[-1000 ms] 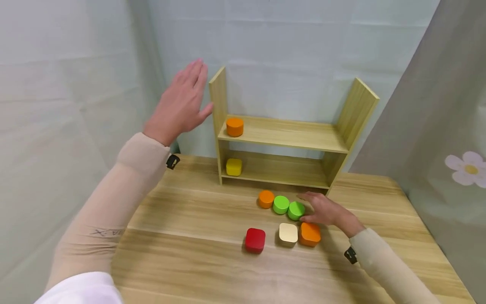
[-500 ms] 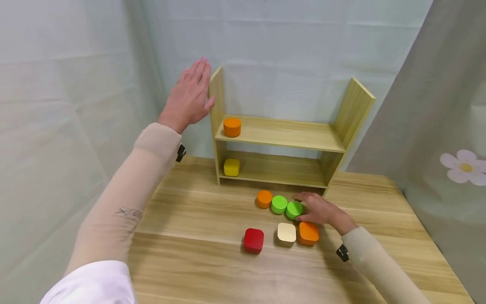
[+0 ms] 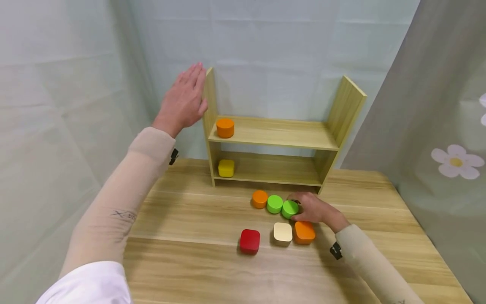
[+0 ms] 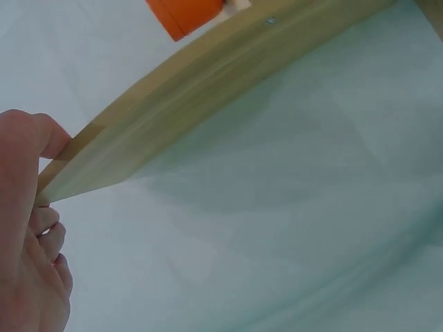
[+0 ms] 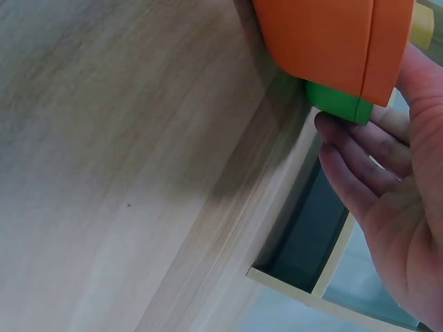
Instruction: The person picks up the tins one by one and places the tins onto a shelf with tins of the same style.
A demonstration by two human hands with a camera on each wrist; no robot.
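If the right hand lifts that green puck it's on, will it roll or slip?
The green puck sits flat on the table, so it probably won't roll unless tipped on edge. It looks rigid with a smooth painted side, so it may slip in the right hand. The second green puck touches it and may get nudged.

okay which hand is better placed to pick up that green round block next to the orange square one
Likely the right hand: its fingers already curl round the green round block on the table. The left hand is raised, flat against the shelf's left side panel, far from it.
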